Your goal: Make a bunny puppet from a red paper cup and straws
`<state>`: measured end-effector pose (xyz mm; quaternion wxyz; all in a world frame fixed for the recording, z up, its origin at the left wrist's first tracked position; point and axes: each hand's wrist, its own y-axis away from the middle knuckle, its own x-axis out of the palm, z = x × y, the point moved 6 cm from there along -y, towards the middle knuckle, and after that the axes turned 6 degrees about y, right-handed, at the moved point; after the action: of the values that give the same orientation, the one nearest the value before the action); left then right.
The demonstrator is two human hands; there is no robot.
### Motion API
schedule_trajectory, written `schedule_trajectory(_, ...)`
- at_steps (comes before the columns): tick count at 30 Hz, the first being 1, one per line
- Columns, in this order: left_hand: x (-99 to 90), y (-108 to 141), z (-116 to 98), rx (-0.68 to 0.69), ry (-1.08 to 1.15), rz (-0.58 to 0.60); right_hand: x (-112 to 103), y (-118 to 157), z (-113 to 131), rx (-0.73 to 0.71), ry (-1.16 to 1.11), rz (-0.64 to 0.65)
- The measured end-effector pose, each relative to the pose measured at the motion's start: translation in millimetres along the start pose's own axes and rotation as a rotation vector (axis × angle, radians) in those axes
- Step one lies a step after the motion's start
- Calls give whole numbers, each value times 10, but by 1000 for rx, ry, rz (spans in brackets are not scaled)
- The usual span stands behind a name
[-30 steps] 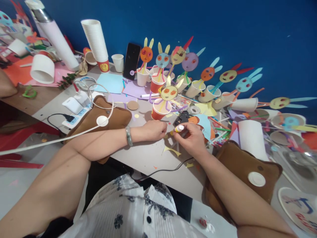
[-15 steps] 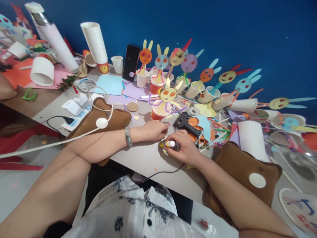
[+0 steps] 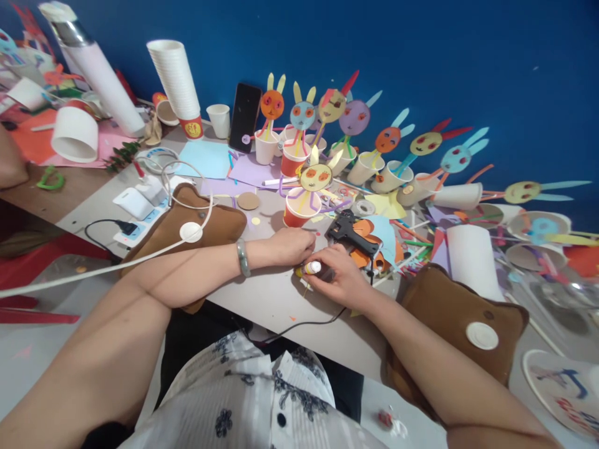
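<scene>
My right hand (image 3: 341,274) has its thumb and fingers closed around a small yellow bottle with a white cap (image 3: 309,268), tilted low over the table. A thin yellowish strand shows beneath it. Beside it, my left hand (image 3: 292,245) rests on the table, fingers curled and meeting the right fingertips; what they hold, if anything, is hidden. Just beyond stands a red and white paper cup (image 3: 302,209) bearing a yellow rabbit face (image 3: 316,178) with straw arms. A black glue gun (image 3: 353,231) lies on orange paper pieces close to my right hand.
Several rabbit-face cups (image 3: 366,168) line the blue wall. Brown cushions (image 3: 461,324) sit at either side. A white cable (image 3: 107,268) crosses over my left forearm, near a power strip (image 3: 128,234). A cup stack (image 3: 175,81), a phone (image 3: 246,115) and a flask (image 3: 100,78) stand behind.
The bottle and my right hand have shifted slightly left, closer to my left hand. The whole view has moved a little; the left hand keeps its pose.
</scene>
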<state>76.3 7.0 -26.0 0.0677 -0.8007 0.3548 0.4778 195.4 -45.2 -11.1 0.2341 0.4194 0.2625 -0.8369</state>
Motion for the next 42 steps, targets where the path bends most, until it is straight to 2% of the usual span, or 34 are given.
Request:
schedule_trajectory(10, -8, -4, 2, 29, 20, -5, 21, 10, 54, -26, 37, 33)
schedule_trajectory(19, -68, 31, -9, 3, 46, -5, -175, 37, -110, -26, 15, 184)
schedule_trajectory(21, -55, 21, 12, 5, 53, -8, -205, 33, -161, -5, 34, 158)
schedule_trajectory(24, -26, -5, 35, 21, 55, -12, -221, 4, -271, 80, 147, 47)
schedule_trajectory(27, -19, -17, 41, 31, 42, -42, -168, -27, -350, 136, 335, -24)
schedule_trajectory(30, -22, -7, 42, 19, 28, -54, -64, -50, -371, 130, 452, -11)
schedule_trajectory(34, -26, 13, 45, -11, 27, -33, 43, -71, -379, 118, 485, 37)
schedule_trajectory(42, -13, 9, 48, -7, 33, -15, 93, -111, -402, 133, 496, 52)
